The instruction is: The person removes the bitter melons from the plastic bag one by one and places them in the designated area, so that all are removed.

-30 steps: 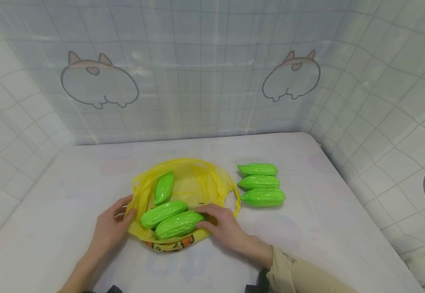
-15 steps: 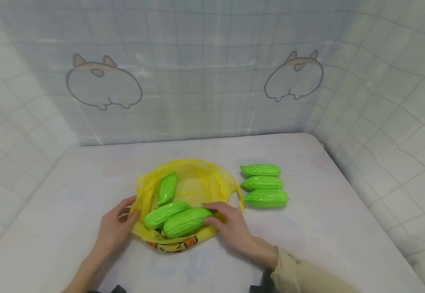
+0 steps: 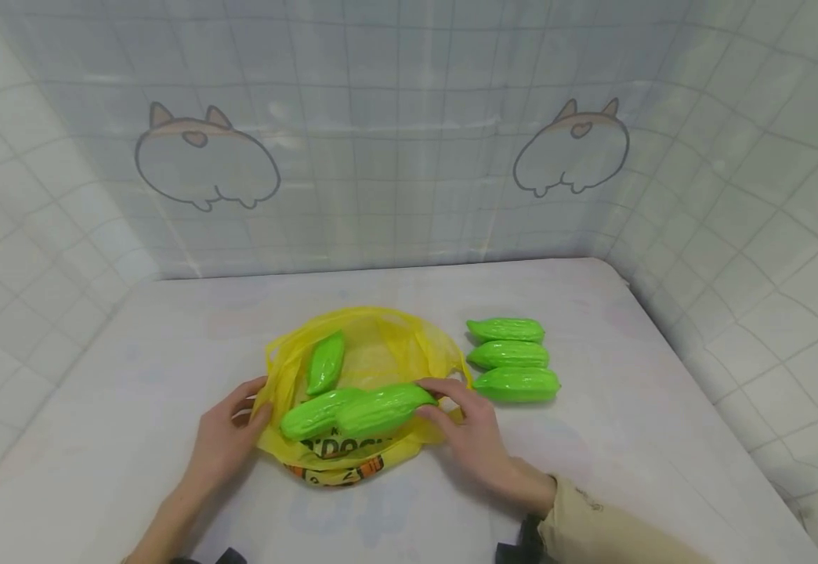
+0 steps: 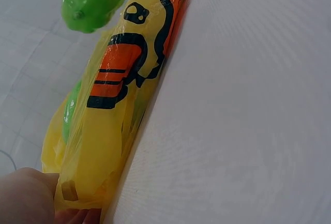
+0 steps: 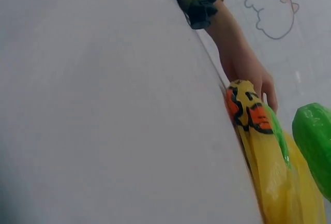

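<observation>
A yellow plastic bag lies with its mouth spread wide, printed in black and orange along the front. My left hand pinches its left edge, with fingers outside and behind the film. My right hand pinches the right end of a green bitter melon, raised over the front of the bag. In the left wrist view this bitter melon hangs above the printed film. Inside the bag lie a bitter melon, partly covered by the held one, and a smaller-looking bitter melon behind it.
Three bitter melons lie side by side in a column right of the bag. The white tabletop is bounded by a tile-patterned back wall and side walls. One bag handle loop reaches toward the three bitter melons.
My right hand has moved right and up, drawing the bitter melon off the bag floor, so more black print shows beneath it. My left hand keeps its hold on the bag's edge.
</observation>
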{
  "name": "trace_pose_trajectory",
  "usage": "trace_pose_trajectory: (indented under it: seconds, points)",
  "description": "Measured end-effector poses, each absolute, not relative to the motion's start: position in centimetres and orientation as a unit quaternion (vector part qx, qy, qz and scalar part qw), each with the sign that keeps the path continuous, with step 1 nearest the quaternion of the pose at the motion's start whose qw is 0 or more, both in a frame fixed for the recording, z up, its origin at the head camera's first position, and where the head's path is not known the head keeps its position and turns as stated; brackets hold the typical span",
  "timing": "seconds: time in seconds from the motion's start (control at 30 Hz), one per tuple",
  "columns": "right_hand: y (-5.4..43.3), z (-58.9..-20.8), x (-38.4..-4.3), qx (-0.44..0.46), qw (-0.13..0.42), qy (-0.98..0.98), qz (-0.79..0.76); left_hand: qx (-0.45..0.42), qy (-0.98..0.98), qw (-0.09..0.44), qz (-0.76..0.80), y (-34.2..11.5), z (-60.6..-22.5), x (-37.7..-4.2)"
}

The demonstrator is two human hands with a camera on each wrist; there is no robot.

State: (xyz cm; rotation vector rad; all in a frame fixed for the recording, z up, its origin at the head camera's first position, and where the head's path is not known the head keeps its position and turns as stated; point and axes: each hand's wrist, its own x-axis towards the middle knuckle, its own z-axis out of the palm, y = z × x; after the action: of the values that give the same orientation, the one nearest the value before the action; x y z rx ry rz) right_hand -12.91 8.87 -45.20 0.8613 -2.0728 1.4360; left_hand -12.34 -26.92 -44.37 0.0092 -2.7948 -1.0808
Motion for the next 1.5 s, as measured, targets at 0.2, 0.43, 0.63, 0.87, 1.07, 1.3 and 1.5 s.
trace_pose_trajectory:
  seconds: [0.2, 0.43, 0.63, 0.87, 1.07, 1.3, 1.5]
  points:
    - [10.5, -44.2, -13.2, 0.287, 0.239, -0.748, 0.549, 0.004, -0.930, 0.069, -0.361, -26.8, -44.5, -12.4]
    - [12.6, -43.5, -13.7, 0.248, 0.208, -0.742, 0.588, 0.008, -0.931, 0.062, -0.359, -26.8, -44.3, -12.3]
    - [14.9, -42.8, -14.1, 0.218, 0.217, -0.743, 0.595, 0.000, -0.931, 0.072, -0.359, -26.8, -44.1, -12.4]
    - [17.5, -42.6, -14.4, 0.203, 0.260, -0.755, 0.567, -0.004, -0.932, 0.077, -0.355, -26.9, -44.0, -12.6]
    - [18.7, -42.0, -14.6, 0.170, 0.287, -0.771, 0.542, -0.001, -0.931, 0.076, -0.357, -26.9, -43.9, -12.5]
    - [20.0, -41.7, -15.5, 0.156, 0.314, -0.768, 0.536, 0.005, -0.931, 0.058, -0.361, -26.8, -43.9, -12.3]
    - [22.1, -42.3, -16.6, 0.104, 0.317, -0.769, 0.545, 0.006, -0.931, 0.060, -0.361, -26.8, -43.9, -12.2]
